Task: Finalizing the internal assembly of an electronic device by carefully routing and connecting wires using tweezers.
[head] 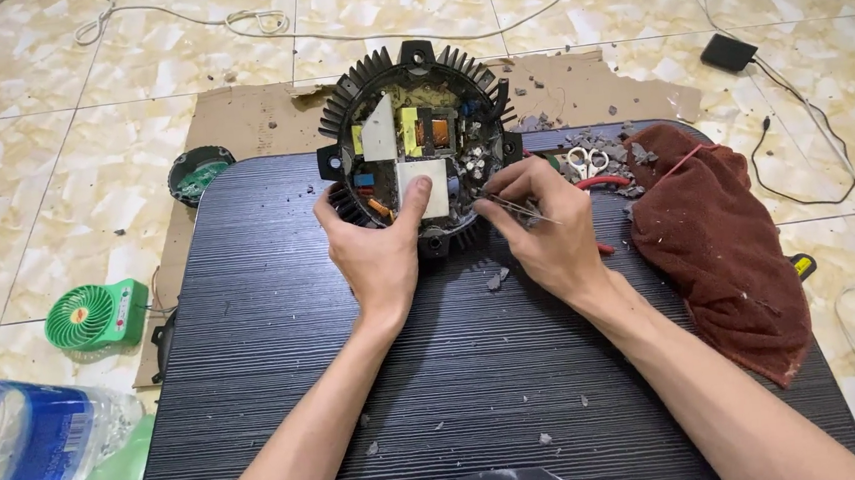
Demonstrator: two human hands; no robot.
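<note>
A round black finned housing point(414, 71) lies on a dark ribbed board point(457, 368), its open top showing a circuit board point(411, 141) with white, yellow and orange parts. My left hand point(373, 249) grips the housing's near rim, thumb resting on a white block inside. My right hand point(542, 227) holds thin metal tweezers point(521, 208), their tips pointing into the right side of the housing among grey crumbs.
A brown rag point(723, 239) lies at the board's right with scissors point(585, 162) beside it. Torn cardboard point(258, 116) sits under the board. A small green fan point(97, 315), a plastic bottle point(31, 443), a round black cap point(200, 174) and cables point(799, 104) lie on the tiled floor.
</note>
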